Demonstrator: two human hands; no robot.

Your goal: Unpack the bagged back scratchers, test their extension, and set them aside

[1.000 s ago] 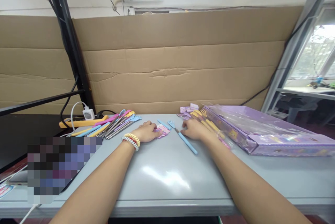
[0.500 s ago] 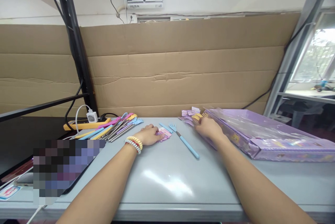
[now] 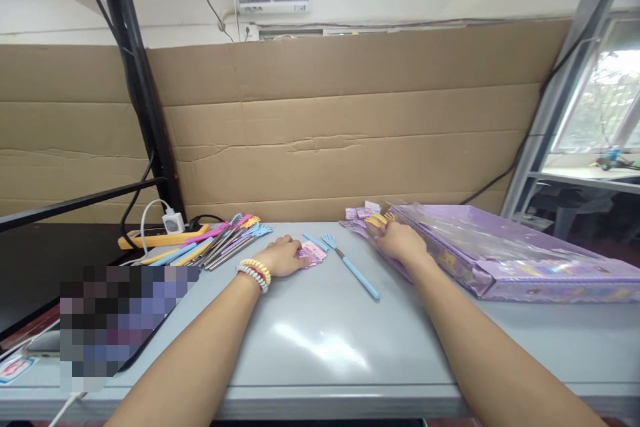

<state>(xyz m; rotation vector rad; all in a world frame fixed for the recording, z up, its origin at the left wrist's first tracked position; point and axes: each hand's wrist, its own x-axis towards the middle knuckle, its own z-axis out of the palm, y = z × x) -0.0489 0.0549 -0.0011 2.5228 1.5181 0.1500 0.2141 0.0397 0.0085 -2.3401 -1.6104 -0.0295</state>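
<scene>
Lying loosely spread, palm down, near lower centre, the left hand [image 3: 283,257] touches pink cards [image 3: 315,253]. Right of centre, the right hand [image 3: 401,242] meets yellow forks [image 3: 376,220]; its grip is unclear.

Blue scratcher [image 3: 359,274] on grey table [image 3: 310,327]

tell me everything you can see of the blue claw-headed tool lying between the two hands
The blue tool has a small light-blue head with finger-like prongs, a short, dark, metallic-looking neck and a long, smooth, plastic-looking blue handle with a rounded end. It lies slantwise on the grey table, head pointing away from the person, handle end nearer and to the right. Neither hand touches it. Another blue piece lies close to its head; whether they touch is unclear.
</scene>
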